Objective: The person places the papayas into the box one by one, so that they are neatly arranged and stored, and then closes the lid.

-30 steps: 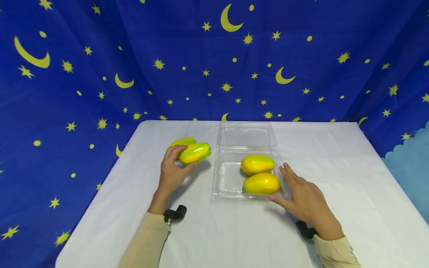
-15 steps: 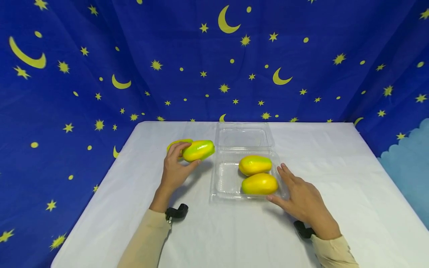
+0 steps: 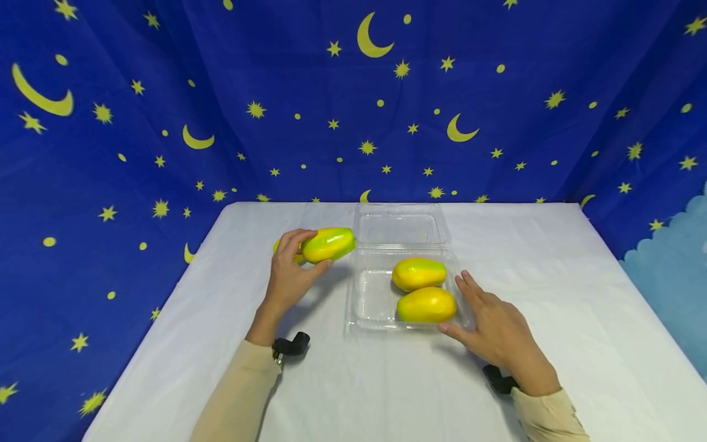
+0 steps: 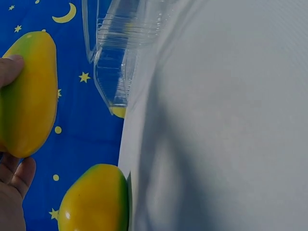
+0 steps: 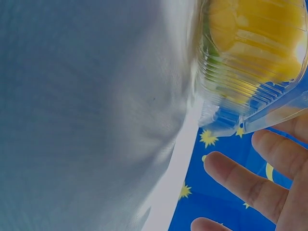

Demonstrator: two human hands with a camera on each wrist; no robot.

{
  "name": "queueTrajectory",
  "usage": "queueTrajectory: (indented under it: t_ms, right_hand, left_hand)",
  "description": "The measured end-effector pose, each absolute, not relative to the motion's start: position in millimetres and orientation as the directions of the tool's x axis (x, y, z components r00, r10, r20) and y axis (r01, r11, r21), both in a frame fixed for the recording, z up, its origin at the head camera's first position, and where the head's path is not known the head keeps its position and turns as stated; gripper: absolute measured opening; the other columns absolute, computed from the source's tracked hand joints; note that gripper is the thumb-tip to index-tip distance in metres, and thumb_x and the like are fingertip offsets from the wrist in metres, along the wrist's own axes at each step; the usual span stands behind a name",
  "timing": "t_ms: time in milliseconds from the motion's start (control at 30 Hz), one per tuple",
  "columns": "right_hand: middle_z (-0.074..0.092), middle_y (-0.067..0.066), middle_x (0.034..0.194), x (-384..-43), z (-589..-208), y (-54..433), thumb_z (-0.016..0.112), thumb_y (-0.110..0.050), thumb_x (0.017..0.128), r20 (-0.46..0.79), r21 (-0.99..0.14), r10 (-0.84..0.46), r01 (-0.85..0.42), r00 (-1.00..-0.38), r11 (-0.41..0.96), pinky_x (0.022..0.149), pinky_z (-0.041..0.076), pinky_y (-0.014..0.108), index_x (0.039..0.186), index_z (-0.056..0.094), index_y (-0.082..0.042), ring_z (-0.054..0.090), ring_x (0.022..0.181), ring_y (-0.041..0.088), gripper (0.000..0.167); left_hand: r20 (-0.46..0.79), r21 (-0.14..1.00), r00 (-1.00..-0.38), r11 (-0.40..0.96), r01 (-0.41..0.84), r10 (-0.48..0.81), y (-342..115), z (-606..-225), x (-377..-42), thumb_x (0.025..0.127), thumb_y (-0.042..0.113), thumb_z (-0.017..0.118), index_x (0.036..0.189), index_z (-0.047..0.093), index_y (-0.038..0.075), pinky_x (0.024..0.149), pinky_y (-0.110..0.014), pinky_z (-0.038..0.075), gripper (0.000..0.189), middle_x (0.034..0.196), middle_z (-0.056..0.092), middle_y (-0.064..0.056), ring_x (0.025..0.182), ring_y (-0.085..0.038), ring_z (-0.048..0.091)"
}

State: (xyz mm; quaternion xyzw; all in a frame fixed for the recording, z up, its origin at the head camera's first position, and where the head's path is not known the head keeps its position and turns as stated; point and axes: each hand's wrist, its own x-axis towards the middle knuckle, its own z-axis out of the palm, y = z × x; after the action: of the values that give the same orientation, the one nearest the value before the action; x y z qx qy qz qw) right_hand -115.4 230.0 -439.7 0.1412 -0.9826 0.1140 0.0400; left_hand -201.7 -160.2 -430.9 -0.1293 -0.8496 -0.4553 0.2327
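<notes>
My left hand (image 3: 288, 276) grips a yellow-green papaya (image 3: 330, 244), thumb on one side and fingers on the other, raised just left of the clear plastic clamshell box (image 3: 371, 294). A second papaya (image 4: 96, 202) lies on the table behind that hand, mostly hidden in the head view. Inside the box's right half, two papayas (image 3: 418, 274) lie one in front of the other; its left half is bare. My right hand (image 3: 499, 331) is spread at the box's right front corner, thumb by the front rim. Its fingers (image 5: 245, 185) look straight in the right wrist view.
The box's hinged lid (image 3: 400, 228) lies folded back toward the far table edge. A white cloth covers the table (image 3: 353, 387). Behind it hangs a blue curtain (image 3: 309, 73) with yellow moons and stars. A black wrist mount (image 3: 293, 345) sits on the left wrist.
The left hand has carried its papaya slightly right and up, closer to the box. The right hand and the two papayas in the box hold their places; the view has shifted slightly.
</notes>
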Motion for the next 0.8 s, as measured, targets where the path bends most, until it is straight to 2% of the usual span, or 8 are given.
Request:
queueTrajectory:
  t_ms: [233,400,533,800]
  right_hand:
    - [0.032,0.012,0.163,-115,-441,231,0.052,-0.081,0.084,0.105,-0.219,-0.264,-0.282,-0.959,0.934,0.089,0.053,0.058,0.158,0.032,-0.011,0.059,0.124,0.044,0.103]
    - [0.034,0.012,0.162,-114,-443,232,0.055,-0.079,0.084,0.115,-0.22,-0.265,-0.284,-0.957,0.933,0.088,0.054,0.057,0.157,0.033,-0.01,0.06,0.122,0.043,0.102]
    - [0.035,0.012,0.162,-115,-442,232,0.054,-0.079,0.084,0.125,-0.209,-0.269,-0.29,-0.955,0.934,0.088,0.054,0.056,0.157,0.033,-0.01,0.061,0.121,0.042,0.103]
    - [0.035,0.011,0.162,-118,-441,230,0.055,-0.079,0.084,0.123,-0.206,-0.269,-0.289,-0.955,0.935,0.088,0.054,0.056,0.157,0.033,-0.01,0.061,0.121,0.041,0.103]
  left_hand:
    - [0.5,0.722,-0.866,0.538,0.435,0.029,-153,-430,-206,0.075,0.025,0.089,0.13,0.063,0.019,0.094,-0.042,0.05,0.061,0.135,0.054,-0.001,0.125,-0.02,0.05]
    - [0.47,0.739,-0.88,0.518,0.43,0.061,-147,-430,-208,0.076,0.028,0.089,0.13,0.062,0.02,0.09,-0.048,0.05,0.061,0.136,0.055,0.0,0.123,-0.019,0.051]
    - [0.447,0.743,-0.891,0.522,0.419,0.08,-144,-429,-207,0.077,0.032,0.088,0.131,0.061,0.02,0.09,-0.053,0.049,0.061,0.137,0.054,0.001,0.122,-0.018,0.051]
    - [0.435,0.74,-0.895,0.526,0.418,0.099,-138,-428,-208,0.077,0.031,0.087,0.131,0.06,0.019,0.092,-0.05,0.048,0.061,0.136,0.054,0.0,0.122,-0.018,0.052]
